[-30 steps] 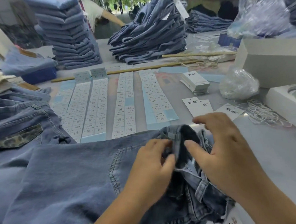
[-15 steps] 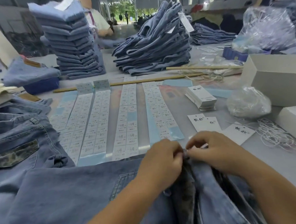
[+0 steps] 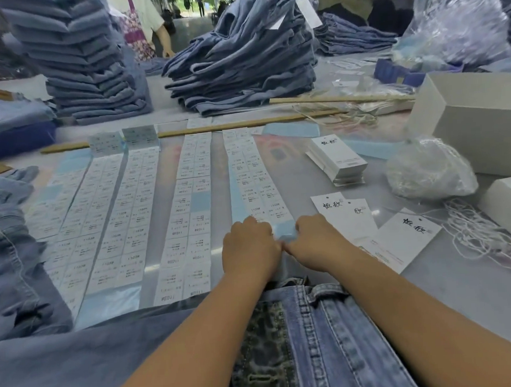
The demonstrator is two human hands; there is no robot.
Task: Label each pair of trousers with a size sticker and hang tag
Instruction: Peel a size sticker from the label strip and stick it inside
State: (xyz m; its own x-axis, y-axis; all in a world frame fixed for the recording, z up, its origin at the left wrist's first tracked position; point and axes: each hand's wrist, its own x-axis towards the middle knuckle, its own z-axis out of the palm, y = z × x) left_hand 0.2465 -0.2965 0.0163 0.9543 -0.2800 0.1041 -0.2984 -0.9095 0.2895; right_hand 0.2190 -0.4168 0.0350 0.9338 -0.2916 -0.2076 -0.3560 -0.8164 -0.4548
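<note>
Both hands side by side at near end of rightmost sticker strip point(image 3: 249, 181). Left hand point(image 3: 250, 250) and right hand point(image 3: 317, 242) curled knuckles-up over strip's blue backing; whether either grip grasps it, cannot tell. Trousers point(image 3: 324, 337) at tabletop's point(image 3: 460, 286) near edge, under forearms. Hang tags point(image 3: 404, 235) just right of right hand.

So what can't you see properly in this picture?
- Fingertips of the left hand and right hand: head view, curled under the knuckles, so any pinched sticker is hidden.
- Print on the sticker strips: too small and blurred to read.
- Jeans waistband: covered by both forearms.
- White box: cut off by the right edge.
</note>
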